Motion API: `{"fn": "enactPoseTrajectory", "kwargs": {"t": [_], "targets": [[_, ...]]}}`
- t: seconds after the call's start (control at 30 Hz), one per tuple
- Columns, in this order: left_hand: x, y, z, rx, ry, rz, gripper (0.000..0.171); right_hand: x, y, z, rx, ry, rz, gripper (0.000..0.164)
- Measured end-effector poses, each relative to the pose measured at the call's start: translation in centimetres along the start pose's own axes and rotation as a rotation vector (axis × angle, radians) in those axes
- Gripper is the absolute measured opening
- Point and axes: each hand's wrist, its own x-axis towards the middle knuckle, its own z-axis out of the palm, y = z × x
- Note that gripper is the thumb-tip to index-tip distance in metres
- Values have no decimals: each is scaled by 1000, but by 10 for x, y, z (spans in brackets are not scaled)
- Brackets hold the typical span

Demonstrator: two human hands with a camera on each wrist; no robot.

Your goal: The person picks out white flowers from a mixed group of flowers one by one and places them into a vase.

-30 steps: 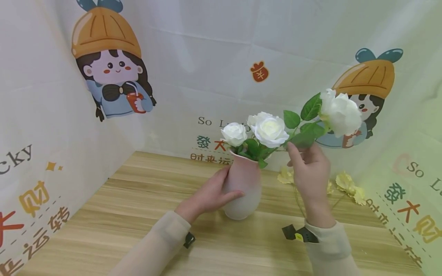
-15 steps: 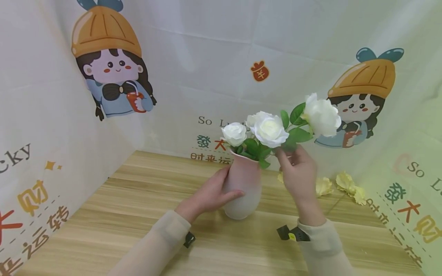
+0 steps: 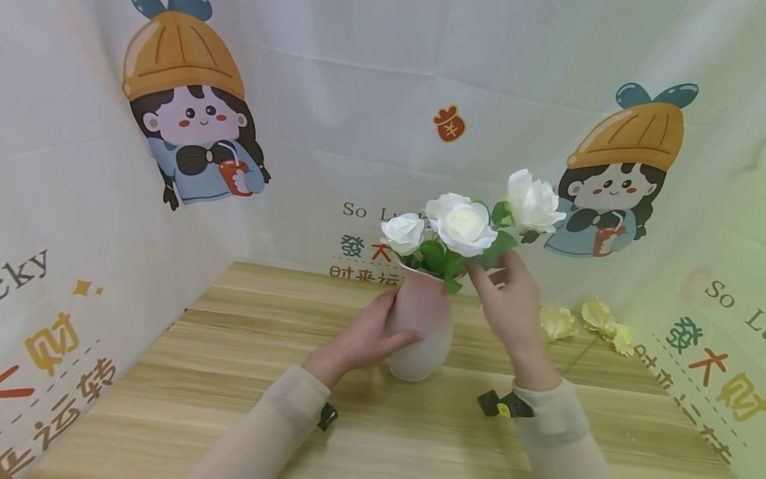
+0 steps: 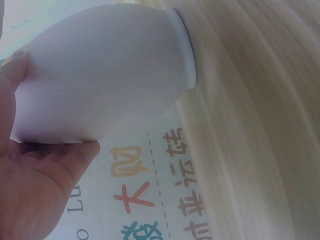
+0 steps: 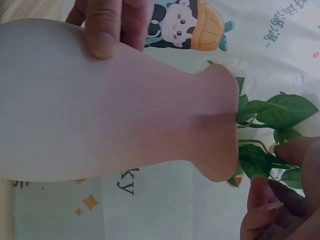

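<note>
A pink-and-white vase [image 3: 421, 332] stands upright on the wooden table. My left hand [image 3: 365, 336] grips its left side, thumb across the front; the left wrist view shows the vase's pale lower body [image 4: 100, 75] and foot on the tabletop. White roses [image 3: 463, 226] with green leaves rise out of the mouth. To the right of the rim, my right hand [image 3: 509, 306] pinches the leafy stem of another white rose [image 3: 534, 201], which leans right. In the right wrist view, thumb and fingers meet at the stem beside green leaves [image 5: 287, 110], close to the vase's rim.
Yellow flowers [image 3: 598, 319] lie on the table behind and right of my right hand, near the backdrop. A printed cloth backdrop [image 3: 359, 133] encloses the table [image 3: 209, 372] at the back and both sides.
My right hand has brought its white rose leftward, and its fingers are now closer to the vase mouth. The left hand and the vase stay in place.
</note>
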Motion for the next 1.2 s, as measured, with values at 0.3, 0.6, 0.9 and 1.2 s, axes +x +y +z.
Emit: {"fn": "enactPoseTrajectory", "kwargs": {"t": [0.3, 0.6, 0.9, 1.2], "targets": [[0, -2, 0, -5, 4, 13, 91, 5, -10, -7, 254, 12, -2, 43], [0, -2, 1, -2, 13, 6, 89, 4, -15, -8, 409, -75, 48, 30], [1, -2, 1, 3, 14, 17, 89, 0, -32, -11, 248, 40, -84, 14], [1, -1, 0, -3, 7, 11, 88, 3, -8, -2, 100, 118, -113, 18]]}}
